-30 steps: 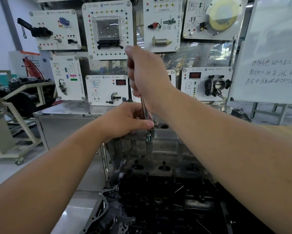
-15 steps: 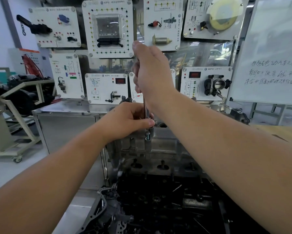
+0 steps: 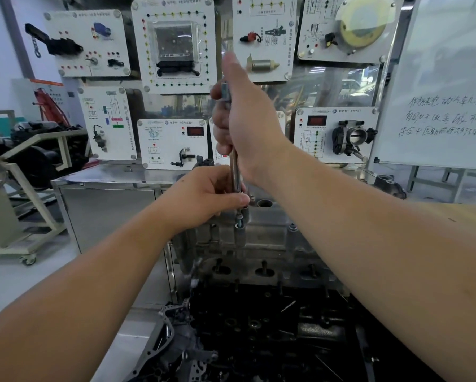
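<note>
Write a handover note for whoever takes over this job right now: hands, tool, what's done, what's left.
Right hand grips the top of the long wrench, which stands nearly upright.
Left hand pinches its shaft low down, just above the socket end at the top edge of the grey cylinder head.
Done: the tool appears seated on its spot.
Left: turn it. How far the fastener has been turned cannot be told.

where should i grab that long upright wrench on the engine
Grip the upper handle end from the side, fist wrapped round it, as the right hand does: the wrench stands upright, slim and smooth. Pinch the lower shaft, as the left hand does, to steady it.
</note>
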Demonstrator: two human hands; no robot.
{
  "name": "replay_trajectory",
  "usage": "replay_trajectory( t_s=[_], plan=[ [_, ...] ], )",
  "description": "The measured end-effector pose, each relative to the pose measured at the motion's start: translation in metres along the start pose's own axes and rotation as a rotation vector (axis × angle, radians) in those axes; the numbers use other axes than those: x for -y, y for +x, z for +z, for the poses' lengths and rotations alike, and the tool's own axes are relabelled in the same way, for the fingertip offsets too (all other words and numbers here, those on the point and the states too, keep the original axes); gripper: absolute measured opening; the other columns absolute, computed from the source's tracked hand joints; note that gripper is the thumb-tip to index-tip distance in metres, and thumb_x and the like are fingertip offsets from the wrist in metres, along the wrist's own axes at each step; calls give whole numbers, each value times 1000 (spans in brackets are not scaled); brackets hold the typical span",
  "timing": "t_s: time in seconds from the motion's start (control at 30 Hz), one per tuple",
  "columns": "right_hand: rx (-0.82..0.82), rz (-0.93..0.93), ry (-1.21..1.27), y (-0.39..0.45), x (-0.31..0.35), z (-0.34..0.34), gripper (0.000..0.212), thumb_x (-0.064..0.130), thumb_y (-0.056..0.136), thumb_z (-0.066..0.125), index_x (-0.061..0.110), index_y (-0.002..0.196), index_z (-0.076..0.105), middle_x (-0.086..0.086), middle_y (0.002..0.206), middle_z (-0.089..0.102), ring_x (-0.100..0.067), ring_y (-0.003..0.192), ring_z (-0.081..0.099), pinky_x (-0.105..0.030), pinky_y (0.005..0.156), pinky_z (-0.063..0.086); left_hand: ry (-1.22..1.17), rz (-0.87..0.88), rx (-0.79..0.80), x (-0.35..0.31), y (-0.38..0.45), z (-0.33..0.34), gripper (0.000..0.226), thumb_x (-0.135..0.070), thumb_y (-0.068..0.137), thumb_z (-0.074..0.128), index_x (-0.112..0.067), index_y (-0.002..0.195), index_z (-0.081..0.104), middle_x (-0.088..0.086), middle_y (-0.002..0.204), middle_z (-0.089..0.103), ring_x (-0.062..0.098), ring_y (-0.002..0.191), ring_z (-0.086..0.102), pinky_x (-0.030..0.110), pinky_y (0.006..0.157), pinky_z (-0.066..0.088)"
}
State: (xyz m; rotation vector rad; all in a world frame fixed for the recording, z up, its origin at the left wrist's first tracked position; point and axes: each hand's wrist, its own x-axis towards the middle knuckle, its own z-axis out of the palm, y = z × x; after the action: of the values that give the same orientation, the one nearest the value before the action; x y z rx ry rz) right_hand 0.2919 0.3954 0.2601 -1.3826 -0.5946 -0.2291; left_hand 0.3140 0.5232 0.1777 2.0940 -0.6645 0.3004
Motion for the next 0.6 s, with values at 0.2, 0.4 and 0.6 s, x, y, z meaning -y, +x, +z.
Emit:
replay_trajectory(
  t_s=[0.2, 0.4, 0.6],
  plan=[
    [-223, -182, -253, 0, 1, 11, 48, 31, 110, 36, 14, 67, 50, -2, 58, 56, -13, 48, 45, -36, 58, 41, 127, 1, -19, -2, -2, 2, 25, -63, 71, 70, -49, 92, 69, -17, 75, 70, -3, 61, 59, 14, 63, 46],
    [-220, -93, -66, -3, 5, 7, 48, 35, 108, 37, 14, 66, 47, 6, 48, 36, -10, 42, 30, -32, 51, 28, -10, 1, 9, 2, -2, 0, 12, -23, 96, 71, -33, 102, 74, -14, 86, 77, 3, 60, 62, 16, 62, 52],
    [-162, -190, -106, -6, -1, 4, 35, 35, 107, 47, 16, 78, 49, 7, 54, 53, -10, 47, 45, -33, 55, 37, 117, -8, -71, 6, 0, 1, 34, -59, 74, 74, -34, 97, 71, -10, 82, 72, 0, 63, 56, 20, 65, 52]
  ],
)
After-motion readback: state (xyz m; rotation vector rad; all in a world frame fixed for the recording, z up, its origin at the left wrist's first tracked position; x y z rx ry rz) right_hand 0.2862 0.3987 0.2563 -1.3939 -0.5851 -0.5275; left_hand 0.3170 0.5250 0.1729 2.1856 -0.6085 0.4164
